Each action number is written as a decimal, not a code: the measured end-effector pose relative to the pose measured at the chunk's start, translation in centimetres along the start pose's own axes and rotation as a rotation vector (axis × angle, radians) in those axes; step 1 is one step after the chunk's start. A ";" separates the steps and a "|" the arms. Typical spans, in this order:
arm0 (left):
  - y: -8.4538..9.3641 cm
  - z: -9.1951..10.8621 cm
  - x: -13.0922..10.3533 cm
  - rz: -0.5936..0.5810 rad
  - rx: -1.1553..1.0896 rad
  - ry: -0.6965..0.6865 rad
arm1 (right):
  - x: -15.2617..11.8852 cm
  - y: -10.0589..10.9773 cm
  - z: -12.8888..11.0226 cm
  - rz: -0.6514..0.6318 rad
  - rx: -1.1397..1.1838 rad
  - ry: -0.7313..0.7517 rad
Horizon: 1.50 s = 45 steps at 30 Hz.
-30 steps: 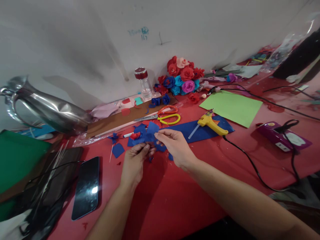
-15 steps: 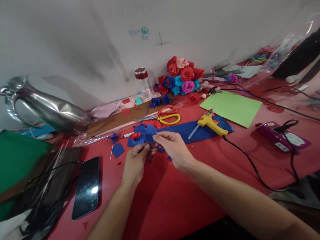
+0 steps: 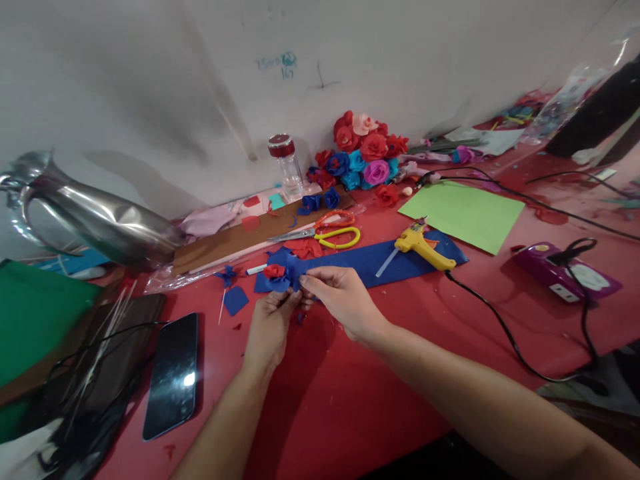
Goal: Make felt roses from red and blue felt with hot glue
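A paper flower (image 3: 276, 275) with a red centre and blue petals is between my hands, above the table's middle. Its base is pinched in the closed fingers of my left hand (image 3: 273, 320). My right hand (image 3: 341, 297) is closed too, thumb and forefinger on a blue petal (image 3: 296, 268) at the flower's right side. Just beyond lies a blue paper strip (image 3: 345, 259), partly hidden by the hands. A loose blue petal (image 3: 236, 301) rests to the left, beside a small blue paper flower (image 3: 227, 275) on a thin stick.
Behind the hands lie scissors (image 3: 320, 235) with red and yellow handles. A yellow glue gun (image 3: 423, 247) rests on the strip, its cord trailing right to a purple power socket (image 3: 567, 273). A phone (image 3: 173, 377), metal jug (image 3: 105, 213), glass bottle (image 3: 290, 170) and paper-flower bunch (image 3: 367, 153) surround the workspace.
The blue petal at the flower's right side has turned from facing me to nearly edge-on, pressed closer to the red centre. My right fingers have shifted slightly left with it.
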<state>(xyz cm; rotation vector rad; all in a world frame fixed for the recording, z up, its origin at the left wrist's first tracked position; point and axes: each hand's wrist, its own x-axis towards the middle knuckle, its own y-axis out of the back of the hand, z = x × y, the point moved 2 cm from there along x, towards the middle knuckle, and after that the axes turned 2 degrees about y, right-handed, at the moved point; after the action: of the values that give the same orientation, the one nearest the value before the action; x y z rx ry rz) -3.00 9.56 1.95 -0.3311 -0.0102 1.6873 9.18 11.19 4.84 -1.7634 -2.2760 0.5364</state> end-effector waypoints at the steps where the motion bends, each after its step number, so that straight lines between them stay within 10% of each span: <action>1: 0.0 0.0 0.0 0.000 0.001 -0.002 | 0.0 0.0 0.0 -0.002 -0.005 0.001; 16: 0.2 -0.2 -0.2 -0.032 0.095 -0.058 | 0.1 0.3 0.7 0.001 -0.088 -0.003; 45: 0.3 0.9 -0.7 -0.092 0.310 -0.194 | -0.7 0.2 -0.2 -0.022 -0.651 0.468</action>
<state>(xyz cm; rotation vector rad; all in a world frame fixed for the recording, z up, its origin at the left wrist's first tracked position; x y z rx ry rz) -3.40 9.02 2.86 0.0650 0.0910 1.5952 9.63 10.57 5.00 -1.8425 -2.2392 -0.6400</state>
